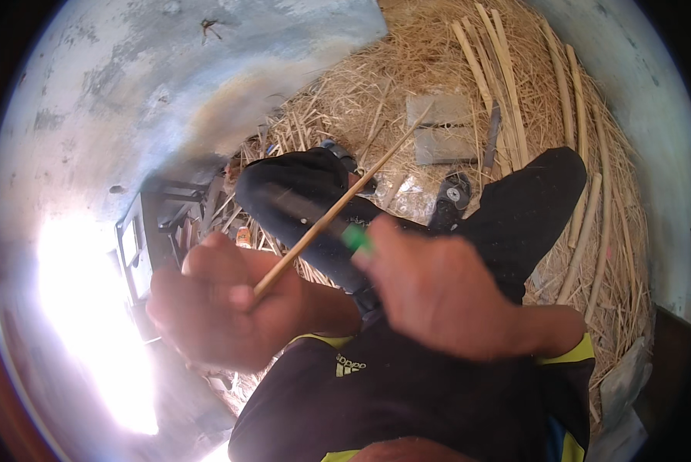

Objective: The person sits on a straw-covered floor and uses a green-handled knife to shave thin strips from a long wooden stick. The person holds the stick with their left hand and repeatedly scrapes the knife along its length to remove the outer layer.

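My left hand (pixel 226 300) is closed around the lower end of a thin, pale bamboo stick (pixel 344 200). The stick slants up and to the right over my lap, its far end thinning to a narrow tip. My right hand (pixel 445 289), smeared by motion, is wrapped round a green-handled knife (pixel 356 238). A greyish blurred blade seems to run from the handle toward the left, by the middle of the stick. Whether blade and stick touch, I cannot tell. Most of the handle is hidden in my fist.
Two grey blocks (pixel 443 145) lie beyond my bent legs, beside a long dark blade (pixel 492 137). Split bamboo strips (pixel 507 77) and longer poles (pixel 584 239) rest on the shavings (pixel 376 58). An orange bottle (pixel 243 236) stands left, near a bright opening in the wall (pixel 130 100).
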### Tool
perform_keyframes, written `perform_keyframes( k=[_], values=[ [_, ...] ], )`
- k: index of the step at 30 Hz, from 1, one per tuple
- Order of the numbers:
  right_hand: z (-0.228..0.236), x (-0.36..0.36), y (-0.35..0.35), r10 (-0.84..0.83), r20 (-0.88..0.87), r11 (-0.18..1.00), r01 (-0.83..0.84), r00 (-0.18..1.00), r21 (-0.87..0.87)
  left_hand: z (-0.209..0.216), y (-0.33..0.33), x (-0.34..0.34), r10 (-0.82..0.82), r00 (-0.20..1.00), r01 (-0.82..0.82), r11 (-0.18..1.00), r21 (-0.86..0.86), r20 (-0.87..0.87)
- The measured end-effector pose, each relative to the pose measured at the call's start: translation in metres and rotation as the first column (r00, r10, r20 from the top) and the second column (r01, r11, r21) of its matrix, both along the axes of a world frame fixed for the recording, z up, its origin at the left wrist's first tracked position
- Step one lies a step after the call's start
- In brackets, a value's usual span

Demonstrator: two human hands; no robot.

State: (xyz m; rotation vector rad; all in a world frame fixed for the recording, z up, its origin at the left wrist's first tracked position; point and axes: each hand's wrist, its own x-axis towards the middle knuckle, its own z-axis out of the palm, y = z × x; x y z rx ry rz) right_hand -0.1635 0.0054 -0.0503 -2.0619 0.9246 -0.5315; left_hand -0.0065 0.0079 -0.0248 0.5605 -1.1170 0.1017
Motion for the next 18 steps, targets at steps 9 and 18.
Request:
perform_keyframes(
  k=[9, 18],
  values=[
    [-0.012, 0.006, 0.011, -0.065, 0.071, 0.945, 0.084, 0.995, -0.316, 0.007, -0.008, -0.027, 0.762, 0.614, -0.787, 0.609, 0.094, 0.206],
    [-0.134, -0.019, -0.019, -0.326, -0.278, 0.94, 0.28, 0.904, -0.193, -0.002, -0.001, 0.002, 0.588, 0.745, -0.599, 0.797, -0.072, 0.314]
  ],
)
